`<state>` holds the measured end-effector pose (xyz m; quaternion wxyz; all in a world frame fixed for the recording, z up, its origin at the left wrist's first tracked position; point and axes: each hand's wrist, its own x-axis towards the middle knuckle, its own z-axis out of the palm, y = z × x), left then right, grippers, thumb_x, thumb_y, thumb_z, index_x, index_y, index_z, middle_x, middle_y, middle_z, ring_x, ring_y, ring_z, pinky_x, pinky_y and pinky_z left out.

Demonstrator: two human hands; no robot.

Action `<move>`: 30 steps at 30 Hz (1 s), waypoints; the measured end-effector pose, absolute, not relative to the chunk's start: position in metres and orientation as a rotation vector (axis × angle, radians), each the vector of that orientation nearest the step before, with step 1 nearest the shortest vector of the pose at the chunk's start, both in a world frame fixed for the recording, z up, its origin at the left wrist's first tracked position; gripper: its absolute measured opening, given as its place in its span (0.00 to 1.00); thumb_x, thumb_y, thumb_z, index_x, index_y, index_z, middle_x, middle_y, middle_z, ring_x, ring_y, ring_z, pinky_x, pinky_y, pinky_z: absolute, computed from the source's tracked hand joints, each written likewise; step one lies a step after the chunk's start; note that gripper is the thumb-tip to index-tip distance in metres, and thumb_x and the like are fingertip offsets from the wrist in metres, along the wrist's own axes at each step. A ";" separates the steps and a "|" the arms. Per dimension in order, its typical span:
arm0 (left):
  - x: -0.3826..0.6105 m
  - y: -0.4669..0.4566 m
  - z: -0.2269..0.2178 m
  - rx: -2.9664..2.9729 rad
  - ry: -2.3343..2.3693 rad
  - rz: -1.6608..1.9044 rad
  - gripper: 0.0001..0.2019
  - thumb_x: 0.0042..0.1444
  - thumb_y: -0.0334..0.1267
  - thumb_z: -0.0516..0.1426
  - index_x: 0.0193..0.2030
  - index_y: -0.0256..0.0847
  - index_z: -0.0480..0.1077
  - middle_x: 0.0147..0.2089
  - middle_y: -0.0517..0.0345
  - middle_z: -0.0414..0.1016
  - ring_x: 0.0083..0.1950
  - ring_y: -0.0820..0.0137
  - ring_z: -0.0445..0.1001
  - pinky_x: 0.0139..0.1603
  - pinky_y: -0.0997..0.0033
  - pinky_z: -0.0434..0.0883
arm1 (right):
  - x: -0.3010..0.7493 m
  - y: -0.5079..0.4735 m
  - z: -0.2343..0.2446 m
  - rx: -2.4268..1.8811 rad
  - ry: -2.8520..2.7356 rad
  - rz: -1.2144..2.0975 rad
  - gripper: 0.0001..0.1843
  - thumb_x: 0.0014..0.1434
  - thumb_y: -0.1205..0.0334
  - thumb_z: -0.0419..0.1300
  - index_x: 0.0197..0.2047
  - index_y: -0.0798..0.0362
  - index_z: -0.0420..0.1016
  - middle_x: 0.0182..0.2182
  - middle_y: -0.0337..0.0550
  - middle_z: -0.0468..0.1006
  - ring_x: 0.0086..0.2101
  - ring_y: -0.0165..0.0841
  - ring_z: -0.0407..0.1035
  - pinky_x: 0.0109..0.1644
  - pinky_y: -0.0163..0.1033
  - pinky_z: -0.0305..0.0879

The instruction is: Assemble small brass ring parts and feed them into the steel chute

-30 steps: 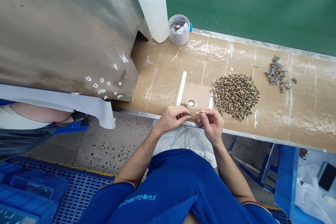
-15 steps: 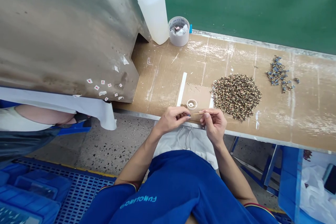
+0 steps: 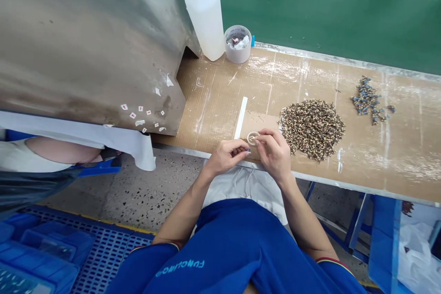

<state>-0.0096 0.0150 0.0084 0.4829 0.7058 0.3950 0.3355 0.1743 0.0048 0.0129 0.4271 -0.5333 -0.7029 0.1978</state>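
Observation:
My left hand point(image 3: 229, 155) is closed in a pinch on a tiny dark-blue piece point(image 3: 248, 150) at the table's front edge. Just right of it, my right hand point(image 3: 274, 150) has its fingers pressed together on a toothpick, mostly hidden by the fingers. The toothpick's tip is over a small round white-rimmed cap point(image 3: 248, 139) with something whitish inside. The cap sits on a piece of cardboard point(image 3: 257, 121) with a white strip point(image 3: 241, 117) along its left side. Close by on the right lies a large heap of small brown-and-gold parts point(image 3: 312, 128).
At the back stand a white bottle point(image 3: 208, 23) with a blue top and a tape roll point(image 3: 237, 53) holding scraps. A smaller pile of blue-tinged parts point(image 3: 367, 96) lies far right. A metal panel point(image 3: 103, 55) bounds the left; another person's arm point(image 3: 62, 150) shows below it.
My right hand has moved forward and left, carrying the toothpick from beside the blue piece to the white cap. My left hand stays nearly in place. The view has shifted slightly.

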 end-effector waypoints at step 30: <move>-0.009 0.015 0.009 1.723 1.003 0.772 0.09 0.63 0.39 0.58 0.36 0.36 0.75 0.28 0.59 0.75 0.24 0.78 0.66 0.25 0.81 0.65 | 0.168 -0.025 0.003 -1.248 -1.132 0.877 0.12 0.67 0.51 0.60 0.37 0.49 0.70 0.33 0.42 0.83 0.30 0.32 0.78 0.33 0.37 0.75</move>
